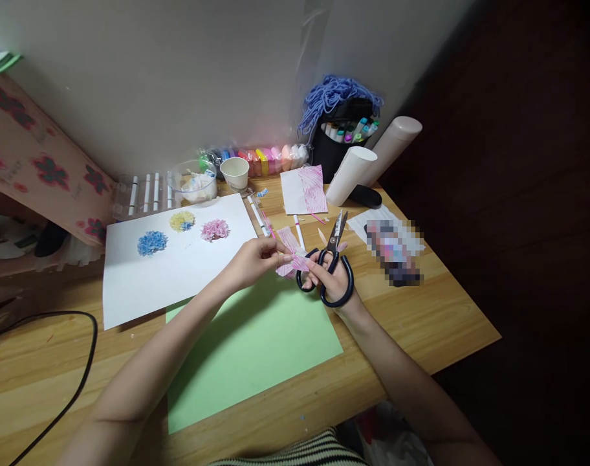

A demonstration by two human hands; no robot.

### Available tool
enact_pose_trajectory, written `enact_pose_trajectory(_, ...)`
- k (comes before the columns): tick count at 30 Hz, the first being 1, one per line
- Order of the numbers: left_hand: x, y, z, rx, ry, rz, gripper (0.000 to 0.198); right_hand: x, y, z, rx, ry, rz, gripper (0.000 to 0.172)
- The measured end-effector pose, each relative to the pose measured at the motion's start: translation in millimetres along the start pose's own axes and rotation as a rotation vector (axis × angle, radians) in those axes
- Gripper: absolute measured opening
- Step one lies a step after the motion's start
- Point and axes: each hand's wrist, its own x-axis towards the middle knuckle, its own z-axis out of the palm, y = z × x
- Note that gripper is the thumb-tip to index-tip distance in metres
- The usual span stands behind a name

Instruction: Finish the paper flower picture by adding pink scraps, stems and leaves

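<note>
My left hand [255, 257] pinches a small strip of pink-scribbled paper [290, 254] above the green sheet [256, 349]. My right hand [330, 277] has its fingers through the black handles of a pair of scissors [332, 260], blades pointing away and slightly apart; its fingertips also touch the pink strip. To the left lies a white sheet [178, 272] bearing a blue tuft [152, 243], a yellow tuft [182, 221] and a pink tuft [215, 229].
On the wooden table [421, 323]: a paper cup [235, 172], a clear bowl [194, 182], a row of coloured clay tubs [266, 159], a black marker holder [341, 142] with blue yarn, two white rolls [367, 165], another pink-scribbled paper [305, 189], pens, and a black cable [57, 362] at left.
</note>
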Motion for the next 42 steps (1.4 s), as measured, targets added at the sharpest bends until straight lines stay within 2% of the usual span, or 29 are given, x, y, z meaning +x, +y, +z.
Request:
enact_pose_trajectory(5,-2,5,-1.5,-0.103,-0.143,-0.03,0.037,0,0,0,-0.014,-0.006,-0.017,0.037)
enact_pose_trajectory(13,-4,5,2.3,-0.081,-0.075,-0.117,0.033,-1,0,-1,-0.035,-0.002,-0.021,0.036)
enact_pose_trajectory(16,-3,3,4.1,-0.096,0.001,-0.117,0.032,-3,-6,2,0.048,-0.039,0.076,0.045)
enact_pose_trajectory(20,-1,6,1.9,-0.158,0.184,-0.091,0.033,-11,-7,10,0.117,-0.157,0.266,0.066)
enact_pose_trajectory(23,-1,8,0.3,-0.19,0.313,-0.081,0.031,-23,0,17,0.09,-0.268,0.31,0.074)
enact_pose_trajectory(25,0,7,0.8,-0.207,0.352,-0.064,0.031,-31,6,21,0.06,-0.345,0.316,0.075)
enact_pose_trajectory(29,0,1,4.9,-0.237,0.321,-0.039,0.032,-40,14,25,-0.002,-0.402,0.276,0.075)
enact_pose_trajectory(34,0,0,10.7,-0.273,0.257,-0.058,0.031,-40,19,24,-0.035,-0.37,0.233,0.074)
enact_pose_trajectory(42,-1,2,12.6,-0.234,0.251,-0.08,0.031,-42,32,21,-0.181,-0.31,0.115,0.068)
